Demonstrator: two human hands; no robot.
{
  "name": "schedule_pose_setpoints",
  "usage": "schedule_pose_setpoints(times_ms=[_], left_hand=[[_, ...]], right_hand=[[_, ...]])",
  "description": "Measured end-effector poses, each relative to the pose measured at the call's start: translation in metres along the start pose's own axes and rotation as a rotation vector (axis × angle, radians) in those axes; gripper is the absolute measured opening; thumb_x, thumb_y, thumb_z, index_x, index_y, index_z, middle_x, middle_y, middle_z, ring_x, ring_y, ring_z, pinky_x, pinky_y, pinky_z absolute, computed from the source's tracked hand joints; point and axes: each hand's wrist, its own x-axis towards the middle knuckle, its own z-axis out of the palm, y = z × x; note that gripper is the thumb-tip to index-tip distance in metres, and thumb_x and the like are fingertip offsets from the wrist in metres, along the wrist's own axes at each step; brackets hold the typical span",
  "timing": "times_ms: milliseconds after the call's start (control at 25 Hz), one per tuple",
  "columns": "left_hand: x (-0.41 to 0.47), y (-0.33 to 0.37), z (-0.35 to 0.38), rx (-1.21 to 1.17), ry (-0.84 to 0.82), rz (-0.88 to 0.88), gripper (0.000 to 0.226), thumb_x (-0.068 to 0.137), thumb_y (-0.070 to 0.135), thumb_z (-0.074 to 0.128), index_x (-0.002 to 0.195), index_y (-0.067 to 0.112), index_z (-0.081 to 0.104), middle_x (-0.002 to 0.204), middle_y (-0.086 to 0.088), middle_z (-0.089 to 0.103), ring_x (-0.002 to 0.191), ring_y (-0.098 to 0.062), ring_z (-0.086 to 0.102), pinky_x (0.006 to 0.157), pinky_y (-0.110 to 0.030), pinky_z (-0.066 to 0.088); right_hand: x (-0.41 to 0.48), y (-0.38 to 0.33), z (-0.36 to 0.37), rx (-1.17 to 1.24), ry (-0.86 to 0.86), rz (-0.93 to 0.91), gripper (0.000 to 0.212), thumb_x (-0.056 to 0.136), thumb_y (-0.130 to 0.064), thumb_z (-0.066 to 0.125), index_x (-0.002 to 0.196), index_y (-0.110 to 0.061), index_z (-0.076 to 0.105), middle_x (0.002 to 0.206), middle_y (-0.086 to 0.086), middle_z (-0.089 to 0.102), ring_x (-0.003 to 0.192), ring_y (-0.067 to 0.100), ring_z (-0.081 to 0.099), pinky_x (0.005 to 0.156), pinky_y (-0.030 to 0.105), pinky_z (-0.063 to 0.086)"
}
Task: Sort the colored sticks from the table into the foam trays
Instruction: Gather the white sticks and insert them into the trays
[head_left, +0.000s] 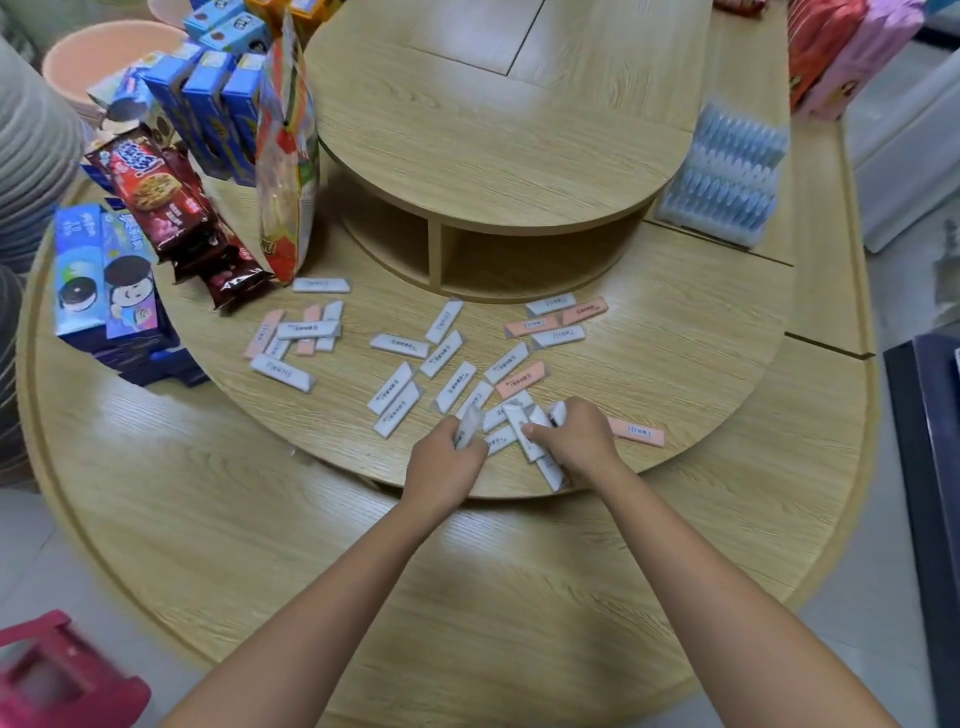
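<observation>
Several white and pink sticks lie scattered on the middle tier of the round wooden table. My left hand grips a white stick at the tier's front edge. My right hand holds a bunch of white sticks just beside it, over a small pile. A single pink stick lies right of my right hand. A tray of blue sticks stands tilted at the far right of the tier.
Snack boxes and cookie packs crowd the left of the tier, with a tall snack bag upright. A raised top shelf sits in the middle. A pink basket is at bottom left.
</observation>
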Motion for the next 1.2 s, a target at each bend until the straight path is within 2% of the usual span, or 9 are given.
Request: schedule_pose_setpoints(times_ms=[160,360,480,640,720,840,1000,1080,1200], left_hand=[[0.01,-0.002,0.005,0.545,0.075,0.163,0.039,0.079,0.056,0.061,0.094,0.024,0.049,0.082,0.009,0.057,0.076,-0.016,0.056,0.058,-0.028,0.037],[0.024,-0.011,0.016,0.795,0.064,0.288,0.057,0.081,0.062,0.056,0.121,0.021,0.048,0.11,0.001,0.06,0.096,-0.02,0.059,0.075,-0.031,0.042],[0.022,-0.014,0.023,0.883,0.092,0.334,0.049,0.089,0.056,0.049,0.12,0.018,0.047,0.112,-0.001,0.055,0.097,-0.02,0.056,0.073,-0.029,0.036],[0.017,-0.018,0.028,1.071,0.175,0.433,0.044,0.094,0.053,0.041,0.113,0.014,0.047,0.107,-0.002,0.053,0.096,-0.019,0.053,0.073,-0.028,0.032],[0.016,-0.023,0.028,1.122,0.219,0.531,0.036,0.087,0.045,0.059,0.097,0.011,0.054,0.091,-0.005,0.056,0.081,-0.021,0.056,0.065,-0.03,0.038],[0.018,-0.032,0.029,1.072,0.261,0.698,0.034,0.059,0.023,0.085,0.069,0.009,0.056,0.063,-0.006,0.052,0.051,-0.021,0.051,0.046,-0.027,0.036],[0.016,-0.028,0.021,0.907,0.21,0.71,0.028,0.066,0.015,0.08,0.07,0.009,0.052,0.059,-0.003,0.049,0.045,-0.019,0.047,0.044,-0.025,0.03],[0.013,-0.022,0.018,0.593,0.158,0.535,0.018,0.091,0.022,0.057,0.08,0.01,0.048,0.066,0.0,0.051,0.053,-0.016,0.049,0.046,-0.025,0.032],[0.007,-0.009,0.014,-0.103,-0.092,0.156,0.02,0.1,0.024,0.041,0.1,0.008,0.052,0.083,-0.003,0.064,0.072,-0.015,0.063,0.06,-0.019,0.048]], right_hand=[[0.011,-0.003,-0.002,0.031,-0.046,0.105,0.038,0.075,-0.035,0.077,0.069,-0.016,0.045,0.071,0.001,0.054,0.068,0.02,0.054,0.05,0.027,0.035],[0.015,0.001,-0.003,0.082,-0.023,0.121,0.035,0.073,-0.031,0.079,0.07,-0.012,0.05,0.073,0.005,0.059,0.069,0.023,0.058,0.062,0.036,0.048],[0.014,0.005,-0.007,0.156,0.004,0.117,0.032,0.073,-0.025,0.08,0.071,-0.011,0.052,0.07,0.003,0.058,0.065,0.019,0.054,0.061,0.035,0.047],[0.011,0.01,-0.012,0.189,0.022,0.061,0.034,0.081,-0.022,0.072,0.063,-0.013,0.044,0.063,-0.001,0.046,0.058,0.014,0.041,0.053,0.027,0.03],[0.011,0.011,-0.015,0.156,0.02,0.022,0.026,0.087,-0.023,0.064,0.071,-0.011,0.047,0.067,0.0,0.046,0.064,0.016,0.043,0.052,0.028,0.028],[0.01,0.01,-0.019,0.133,-0.027,-0.005,0.018,0.095,-0.027,0.05,0.09,-0.01,0.05,0.078,-0.003,0.048,0.078,0.017,0.046,0.057,0.027,0.032],[0.007,0.011,-0.024,0.411,-0.031,0.0,0.016,0.097,-0.024,0.048,0.098,-0.009,0.054,0.086,0.006,0.064,0.081,0.023,0.061,0.076,0.038,0.049],[0.006,0.011,-0.028,0.591,-0.056,0.03,0.012,0.098,-0.02,0.047,0.099,-0.01,0.051,0.079,0.008,0.063,0.071,0.022,0.063,0.073,0.04,0.054],[0.005,0.01,-0.031,0.586,-0.115,0.019,0.011,0.097,-0.02,0.049,0.098,-0.009,0.05,0.073,0.006,0.058,0.063,0.018,0.056,0.059,0.031,0.051]])
